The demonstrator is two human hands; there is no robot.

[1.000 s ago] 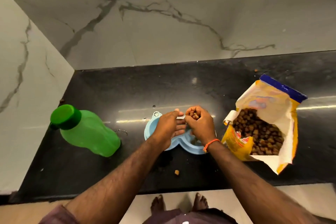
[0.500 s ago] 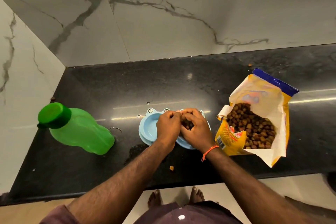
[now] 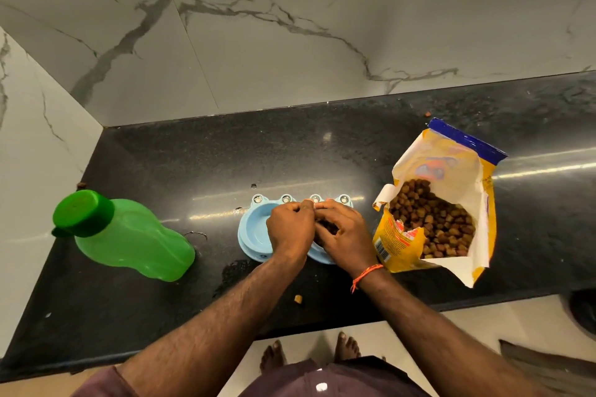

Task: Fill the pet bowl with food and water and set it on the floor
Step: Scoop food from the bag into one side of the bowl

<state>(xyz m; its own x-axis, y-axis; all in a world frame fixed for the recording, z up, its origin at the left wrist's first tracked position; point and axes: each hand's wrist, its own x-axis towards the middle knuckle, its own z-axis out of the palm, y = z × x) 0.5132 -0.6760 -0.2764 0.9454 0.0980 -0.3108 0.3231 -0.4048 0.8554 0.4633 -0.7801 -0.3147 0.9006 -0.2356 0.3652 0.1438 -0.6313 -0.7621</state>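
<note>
Tabletop [image 3: 322, 155] of dark polished stone carries everything, its near edge cut off below. Green bottle [image 3: 129, 235] lies on its side at left; the opened yellow food bag [image 3: 451, 177] of brown kibble [image 3: 432, 219] sits at right. Between them rests the pale blue double pet bowl [image 3: 254, 232], left basin bare, right basin hidden under both hands. Left hand [image 3: 290, 232] has fingers curled together; right hand [image 3: 345, 235] cups kibble, fingers loosely spread. One stray piece [image 3: 298, 299] lies nearer.
</note>
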